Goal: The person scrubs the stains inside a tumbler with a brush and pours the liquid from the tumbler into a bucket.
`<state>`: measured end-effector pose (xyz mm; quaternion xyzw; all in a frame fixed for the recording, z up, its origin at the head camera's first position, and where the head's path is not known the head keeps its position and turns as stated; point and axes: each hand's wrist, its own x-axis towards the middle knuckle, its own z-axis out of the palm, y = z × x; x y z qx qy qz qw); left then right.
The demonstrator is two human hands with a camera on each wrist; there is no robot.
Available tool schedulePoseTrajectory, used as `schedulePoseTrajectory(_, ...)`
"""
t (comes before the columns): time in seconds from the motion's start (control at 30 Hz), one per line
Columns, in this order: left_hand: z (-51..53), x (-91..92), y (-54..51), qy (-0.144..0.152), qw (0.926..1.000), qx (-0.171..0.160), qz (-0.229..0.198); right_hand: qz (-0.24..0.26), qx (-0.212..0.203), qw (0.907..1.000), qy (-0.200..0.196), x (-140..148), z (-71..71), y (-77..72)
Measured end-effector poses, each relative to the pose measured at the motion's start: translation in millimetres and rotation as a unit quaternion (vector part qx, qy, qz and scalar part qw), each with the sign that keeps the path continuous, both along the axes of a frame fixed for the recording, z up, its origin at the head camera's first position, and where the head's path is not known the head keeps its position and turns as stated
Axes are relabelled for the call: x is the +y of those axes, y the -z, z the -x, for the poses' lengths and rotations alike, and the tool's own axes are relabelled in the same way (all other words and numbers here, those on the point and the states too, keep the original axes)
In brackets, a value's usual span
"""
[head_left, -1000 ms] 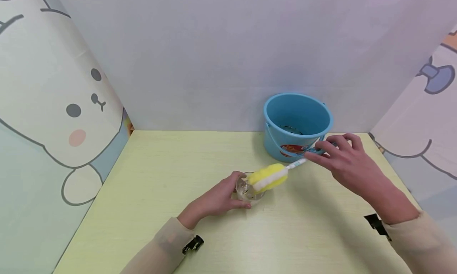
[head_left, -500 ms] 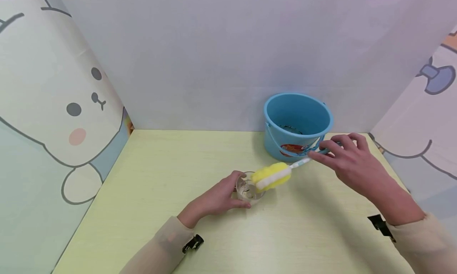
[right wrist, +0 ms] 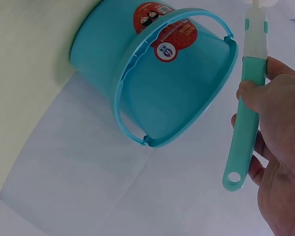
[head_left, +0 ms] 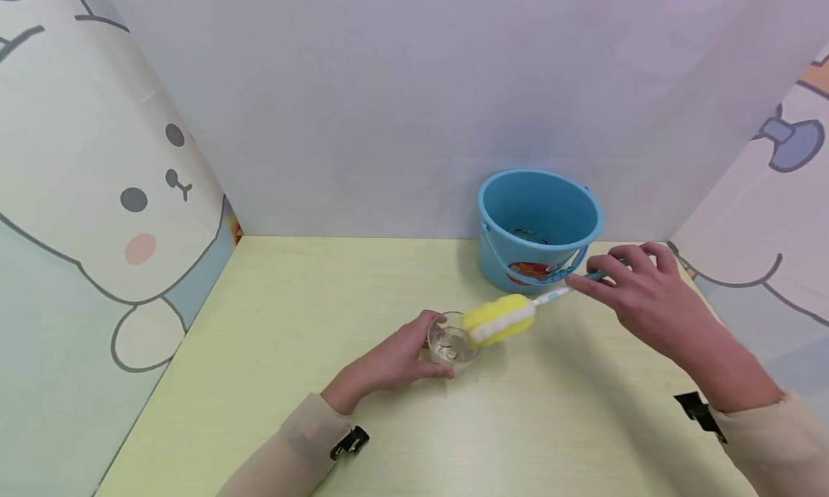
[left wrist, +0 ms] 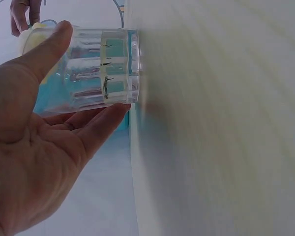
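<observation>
The left hand (head_left: 398, 357) has its fingers curled round a clear glass (head_left: 453, 349), thumb on the near side and the other fingers on the far side, spread only as wide as the glass. The glass looks upright, its base at or barely above the bench (head_left: 324, 288); which, I cannot tell. Dark specks (left wrist: 106, 86) show low in it.

The right hand (head_left: 648, 299) pinches the green handle (right wrist: 243, 123) of a sponge brush (head_left: 501, 321) between thumb and fingers, closed to the handle's thickness. The yellow-and-white head slants across the right side of the glass's mouth – whether it touches the rim is unclear. Behind the brush stands a blue bucket (head_left: 495, 260), with dark bits (head_left: 527, 234) at its bottom.

With these 2 hands at work on 1 glass, the left is best kept firm and low, so a sideways push does not tip it. The slanted brush is better guided from well back on the handle – tilting it steeper would line the head up with the mouth, and a light touch should spare the rim from knocks or drips on the bench.
</observation>
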<state>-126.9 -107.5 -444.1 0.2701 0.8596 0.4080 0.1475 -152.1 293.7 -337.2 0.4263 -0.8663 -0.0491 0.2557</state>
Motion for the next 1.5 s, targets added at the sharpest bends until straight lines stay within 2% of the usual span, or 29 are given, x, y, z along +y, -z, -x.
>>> schedulePoseTrajectory(0.6,-0.1,0.0,0.6,-0.007,0.9999,-0.009,0.007,0.027,-0.009,0.9996,-0.002,12,-1.8,7.8)
schedulePoseTrajectory(1.23,0.4,-0.4,1.7,-0.007,0.9999,-0.009,0.0,0.088,-0.044,0.9948,0.029,12,-4.4,27.4)
schedulePoseTrajectory(1.5,-0.1,-0.3,1.6,-0.007,1.0,-0.007,-0.001,0.111,-0.062,0.9904,0.055,9,-3.7,40.6)
